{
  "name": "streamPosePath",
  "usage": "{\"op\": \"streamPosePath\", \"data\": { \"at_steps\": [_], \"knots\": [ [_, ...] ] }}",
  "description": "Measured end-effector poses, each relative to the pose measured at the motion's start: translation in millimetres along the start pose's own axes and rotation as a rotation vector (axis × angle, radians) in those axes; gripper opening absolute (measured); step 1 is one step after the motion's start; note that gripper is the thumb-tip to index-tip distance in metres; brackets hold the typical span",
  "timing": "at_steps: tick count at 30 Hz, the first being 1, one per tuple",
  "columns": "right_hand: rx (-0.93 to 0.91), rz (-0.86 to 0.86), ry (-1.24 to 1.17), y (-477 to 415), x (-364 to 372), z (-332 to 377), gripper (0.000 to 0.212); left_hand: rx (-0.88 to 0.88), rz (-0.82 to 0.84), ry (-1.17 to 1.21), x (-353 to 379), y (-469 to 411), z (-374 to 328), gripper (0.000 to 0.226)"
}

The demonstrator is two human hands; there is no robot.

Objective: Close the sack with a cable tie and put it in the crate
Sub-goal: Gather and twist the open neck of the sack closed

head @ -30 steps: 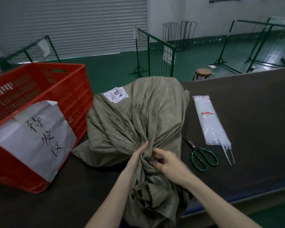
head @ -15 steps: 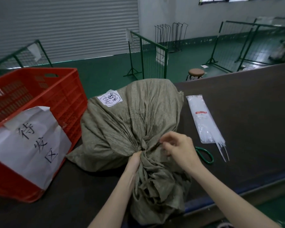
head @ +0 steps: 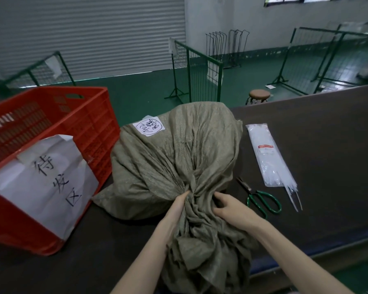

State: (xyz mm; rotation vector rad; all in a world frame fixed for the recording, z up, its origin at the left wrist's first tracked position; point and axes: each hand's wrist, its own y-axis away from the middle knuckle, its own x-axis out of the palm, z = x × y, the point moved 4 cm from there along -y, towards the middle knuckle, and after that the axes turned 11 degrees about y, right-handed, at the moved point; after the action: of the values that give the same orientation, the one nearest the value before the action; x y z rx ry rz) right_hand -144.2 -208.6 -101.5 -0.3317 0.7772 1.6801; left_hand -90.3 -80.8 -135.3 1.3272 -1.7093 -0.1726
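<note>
An olive-green woven sack (head: 174,158) lies bulging and creased in the middle of a dark bench (head: 327,145), a white handwritten label (head: 148,126) on top. Its neck is bunched tight: the left hand (head: 177,205) grips it from one side and the right hand (head: 232,206) curls its fingers into the folds. The loose mouth hangs over the bench's near edge. A red crate (head: 89,115) stands just left. Scissors (head: 261,198) and a packet of cable ties (head: 266,155) lie to the right, with bare bench beyond.
</note>
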Motion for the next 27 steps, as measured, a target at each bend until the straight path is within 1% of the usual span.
{"op": "streamPosePath", "data": {
  "at_steps": [2,4,6,7,9,10,13,16,18,19,21,23,24,25,27],
  "knots": [
    [-0.039,-0.06,0.056,-1,3,5,0.06,0.006,0.038,-0.009,7,2,-5,0.035],
    [-0.072,-0.104,0.13,-2,7,10,0.054,0.025,0.071,0.038,10,-1,-9,0.041],
    [-0.038,-0.116,0.235,-5,12,12,0.051,-0.017,0.141,0.06,10,-1,-9,0.049],
    [0.0,-0.119,0.288,-5,14,13,0.049,-0.046,0.158,0.048,8,-1,-6,0.05],
    [0.063,-0.156,0.369,-4,17,15,0.046,-0.065,0.147,-0.004,1,-1,-2,0.042],
    [0.08,-0.205,0.384,-2,17,17,0.044,-0.073,0.158,-0.004,0,0,0,0.037],
    [0.048,-0.42,0.279,9,14,23,0.043,-0.022,0.134,-0.084,-7,-4,-1,0.031],
    [-0.058,-0.558,0.092,14,7,25,0.054,0.025,0.051,-0.16,-10,-7,-5,0.017],
    [-0.128,-0.569,0.008,16,2,29,0.059,0.1,-0.047,-0.172,-13,-9,-7,0.017],
    [-0.154,-0.561,-0.016,16,0,32,0.057,0.126,-0.07,-0.167,-13,-10,-7,0.019],
    [-0.182,-0.552,-0.037,15,-3,35,0.045,0.148,-0.094,-0.177,-10,-9,-7,0.017],
    [-0.175,-0.541,-0.006,9,-3,36,0.037,0.164,-0.105,-0.2,-8,-7,-9,0.017],
    [-0.162,-0.526,0.044,6,-2,34,0.038,0.171,-0.104,-0.203,-5,-7,-10,0.019],
    [-0.138,-0.495,0.087,2,1,31,0.045,0.167,-0.103,-0.197,-6,-7,-11,0.021],
    [-0.078,-0.403,0.053,-4,5,24,0.064,0.117,-0.066,-0.158,-4,-6,-11,0.022]
  ]
}}
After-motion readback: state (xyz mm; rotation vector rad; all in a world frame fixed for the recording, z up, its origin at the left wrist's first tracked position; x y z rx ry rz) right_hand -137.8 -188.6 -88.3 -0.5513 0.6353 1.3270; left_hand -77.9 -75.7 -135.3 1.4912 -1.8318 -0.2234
